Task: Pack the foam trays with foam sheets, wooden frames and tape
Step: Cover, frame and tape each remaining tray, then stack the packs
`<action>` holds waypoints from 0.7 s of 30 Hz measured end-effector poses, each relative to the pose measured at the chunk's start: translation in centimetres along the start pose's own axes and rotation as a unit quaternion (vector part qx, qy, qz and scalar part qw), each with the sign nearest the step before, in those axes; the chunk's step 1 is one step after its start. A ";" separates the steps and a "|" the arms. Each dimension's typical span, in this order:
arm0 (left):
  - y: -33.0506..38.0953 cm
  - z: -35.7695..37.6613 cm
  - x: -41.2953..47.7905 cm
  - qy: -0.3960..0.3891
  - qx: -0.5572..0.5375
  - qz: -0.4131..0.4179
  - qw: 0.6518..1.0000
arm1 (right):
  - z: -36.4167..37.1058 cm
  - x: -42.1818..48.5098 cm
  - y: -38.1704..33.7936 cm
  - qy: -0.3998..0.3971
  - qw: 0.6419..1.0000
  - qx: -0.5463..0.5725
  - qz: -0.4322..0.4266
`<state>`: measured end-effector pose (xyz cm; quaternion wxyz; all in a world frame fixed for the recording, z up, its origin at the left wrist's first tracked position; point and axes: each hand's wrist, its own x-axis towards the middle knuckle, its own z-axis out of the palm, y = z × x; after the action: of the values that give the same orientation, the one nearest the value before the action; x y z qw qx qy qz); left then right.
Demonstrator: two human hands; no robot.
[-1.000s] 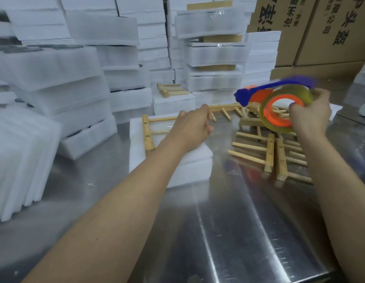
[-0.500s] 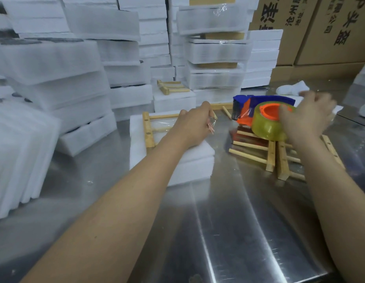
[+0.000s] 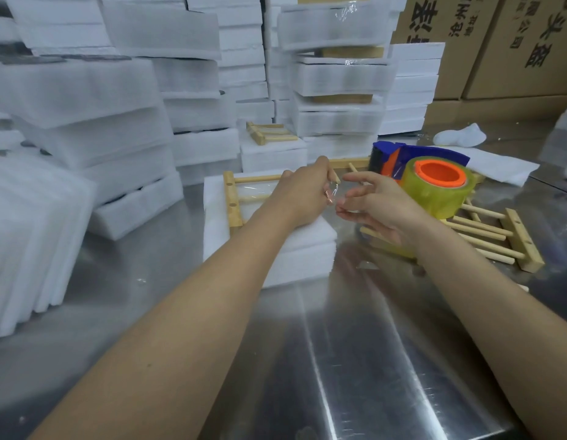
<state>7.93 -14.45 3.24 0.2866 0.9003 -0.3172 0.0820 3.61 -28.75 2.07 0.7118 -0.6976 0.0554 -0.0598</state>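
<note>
Pinching a clear tape end (image 3: pixel 330 192), the left hand (image 3: pixel 302 195) sits over the wooden frame (image 3: pixel 233 200) on the foam tray (image 3: pixel 302 260). The right hand (image 3: pixel 382 209) hovers just beside, fingers loosely spread; the tape dispenser (image 3: pixel 434 182) rests behind on loose frames (image 3: pixel 497 238)

Cardboard boxes (image 3: pixel 504 58) carry black Chinese print (one reads 沧州, another 头盔).

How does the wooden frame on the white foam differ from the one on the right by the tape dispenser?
The wooden frame on the foam lies on a white foam tray; the right-hand wooden frame lies on the steel table. The first has clear tape across it, the tape's end pinched by the left hand; the second shows no tape. Both are pale wooden rails joined by dowels.
</note>
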 end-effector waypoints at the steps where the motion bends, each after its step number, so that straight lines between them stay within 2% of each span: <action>1: 0.1 -0.1 -0.1 0.000 -0.002 -0.002 1.000 | 0.0 0.0 -0.2 0.004 1.000 -0.013 -0.004; 6: 0.4 -0.2 -0.2 0.024 0.032 -0.029 0.999 | -0.5 0.0 -1.1 0.020 0.996 -0.090 0.000; 12: 0.2 0.1 0.4 0.007 0.134 -0.054 0.989 | 0.3 0.2 -0.4 0.022 0.985 -0.169 0.002; 16: 0.0 0.6 0.9 0.001 0.182 -0.120 0.976 | 1.2 0.2 0.3 -0.005 0.965 -0.260 0.017; 21: 0.0 0.9 1.0 0.014 0.220 -0.084 0.972 | 2.5 0.4 0.7 -0.027 0.933 -0.358 0.011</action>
<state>8.66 -15.50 2.83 0.0922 0.9634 -0.2107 0.1376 4.37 -26.31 1.41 0.4162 -0.9071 0.0615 -0.0099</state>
